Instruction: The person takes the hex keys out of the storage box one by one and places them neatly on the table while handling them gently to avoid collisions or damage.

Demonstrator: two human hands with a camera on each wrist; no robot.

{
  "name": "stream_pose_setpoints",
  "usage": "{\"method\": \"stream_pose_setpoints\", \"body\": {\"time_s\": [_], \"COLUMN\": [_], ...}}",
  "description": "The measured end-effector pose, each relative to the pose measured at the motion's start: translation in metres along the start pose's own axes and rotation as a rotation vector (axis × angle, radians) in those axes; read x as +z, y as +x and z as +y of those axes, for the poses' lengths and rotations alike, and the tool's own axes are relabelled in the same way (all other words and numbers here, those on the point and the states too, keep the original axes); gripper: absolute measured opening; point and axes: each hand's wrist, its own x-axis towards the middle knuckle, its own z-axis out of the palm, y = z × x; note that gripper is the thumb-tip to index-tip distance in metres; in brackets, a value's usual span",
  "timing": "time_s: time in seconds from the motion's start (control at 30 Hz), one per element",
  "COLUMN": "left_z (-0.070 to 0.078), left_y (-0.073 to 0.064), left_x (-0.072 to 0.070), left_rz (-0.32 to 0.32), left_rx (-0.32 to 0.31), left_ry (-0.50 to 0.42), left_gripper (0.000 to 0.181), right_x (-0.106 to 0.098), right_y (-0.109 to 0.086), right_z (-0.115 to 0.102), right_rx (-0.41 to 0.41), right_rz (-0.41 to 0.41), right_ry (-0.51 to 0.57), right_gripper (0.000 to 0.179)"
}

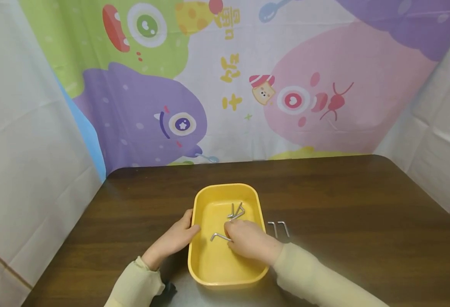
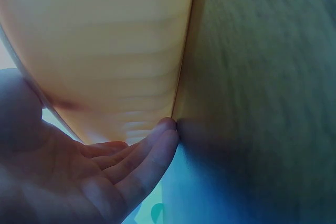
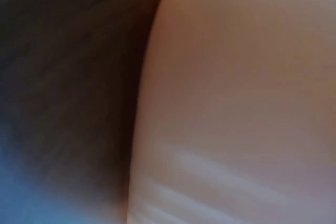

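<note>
Head view: your right hand [image 1: 251, 242], fingers curled, pinches a slim, silver, L-shaped metal rod [image 1: 223, 236] inside a yellow, round-cornered rectangular tray [image 1: 225, 266]; the rod's long axis runs crosswise, its bent end leftmost, pointing toward you. Your left hand [image 1: 175, 236] grips the rim. Similar rods [image 1: 237, 215] lie in the tray and on the dark wood-grain desk [image 1: 344, 204], before a cartoon-monster cloth backdrop [image 1: 244, 136]. Left wrist view: your fingers touch the ribbed wall's base. Right wrist view: only blurred surfaces.

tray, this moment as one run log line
left hand: holds tray | right hand: in tray, pinching bent rod | other rods: in tray | two rods: on table, right of tray
</note>
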Motion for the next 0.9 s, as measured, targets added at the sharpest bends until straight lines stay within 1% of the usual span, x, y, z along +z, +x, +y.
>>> {"method": "stream_pose_setpoints", "body": {"time_s": [0.27, 0.4, 0.6, 0.8, 0.9], "left_z": [0.0008, 0.0002, -0.0007, 0.0006, 0.0011], "left_y": [0.0009, 0.0011, 0.0009, 0.0, -0.0005], "left_x": [0.0003, 0.0008, 0.001, 0.0004, 0.0002], "left_rz": [0.007, 0.01, 0.009, 0.001, 0.001], "left_rx": [-0.014, -0.017, -0.018, -0.018, -0.015], "left_ry": [0.005, 0.009, 0.009, 0.006, 0.005], "left_gripper": [0.048, 0.048, 0.048, 0.049, 0.049], "right_x": [0.0026, 0.0026, 0.0034, 0.0024, 0.0015], "right_y": [-0.0002, -0.001, -0.0013, -0.0024, -0.003], "right_z": [-0.0002, -0.0005, -0.0002, 0.0, 0.0001], "right_rx": [-0.044, -0.054, -0.052, -0.061, -0.063], "right_rz": [0.025, 0.026, -0.002, -0.032, -0.049], "right_ry": [-0.087, -0.099, -0.134, -0.172, -0.166], "right_gripper": [0.012, 0.012, 0.01, 0.014, 0.016]}}
